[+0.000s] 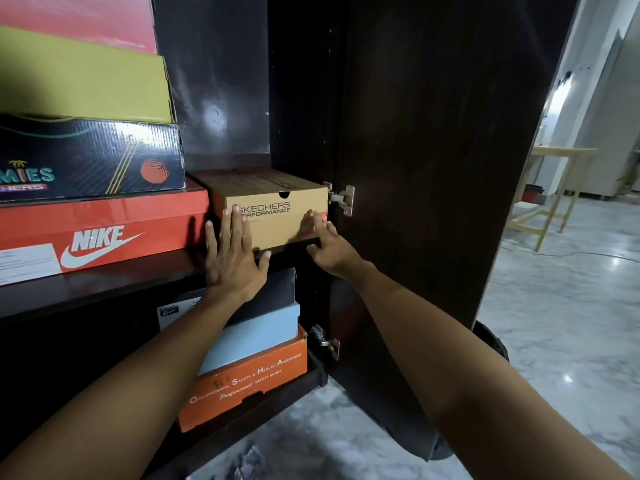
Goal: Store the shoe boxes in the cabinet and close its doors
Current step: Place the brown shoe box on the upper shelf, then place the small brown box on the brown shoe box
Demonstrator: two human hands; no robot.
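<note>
Dark wooden cabinet (304, 98): its right door (433, 168) stands open, swung out to the right of both hands. Upper shelf (104, 282) carries a stack to the left of the hands: red Nike box (104, 233) at the bottom, black box (90, 157) on it, yellow box (83, 84) above, red box (76, 19) on top. Lower compartment, beneath the hands: orange safety-shoe box (249, 379), pale blue box (256, 330) on it, dark box (273, 289) topmost. Tan Skechers box (273, 216) sits on the upper shelf, just right of the Nike box and near the door's upper hinge (343, 199). Left hand (232, 258) lies flat, fingers spread, palm against the box's front left. Right hand (329, 247) has its fingers extended onto the front right corner; whether the thumb hooks under the box appears uncertain in shadow. Neither hand is closed around anything.
</note>
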